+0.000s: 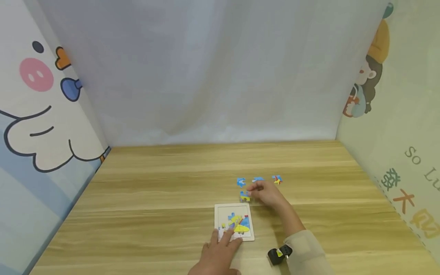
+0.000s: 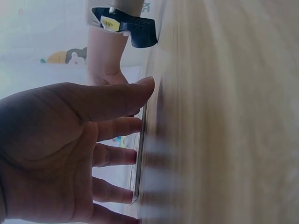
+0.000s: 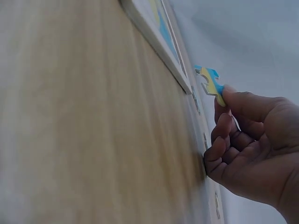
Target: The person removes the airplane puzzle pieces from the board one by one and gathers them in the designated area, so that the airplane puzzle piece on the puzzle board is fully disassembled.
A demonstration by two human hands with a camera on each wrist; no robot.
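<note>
Between thumb and fingertips, my right hand (image 1: 269, 193) pinches a blue and yellow puzzle piece (image 1: 245, 197), lifted off the table in the right wrist view just beyond the puzzle tray (image 1: 233, 204). The white-rimmed square tray holds several joined pieces (image 1: 239, 224) showing a yellow and blue picture, toward its lower right. My left hand (image 1: 220, 252) lies with spread, fairly straight fingers on the tray's near edge. In the left wrist view its fingertips (image 2: 133, 125) rest along that edge, with the thumb apart from them.
Loose puzzle pieces lie behind the tray: a blue one (image 1: 241, 182), another blue one (image 1: 258, 178) partly behind the right hand, and a red, yellow and blue one (image 1: 277, 179). A black wrist camera (image 1: 280, 254) sits at the right sleeve. A pale curtain (image 1: 220, 76) hangs behind the wooden table (image 1: 154, 183).
</note>
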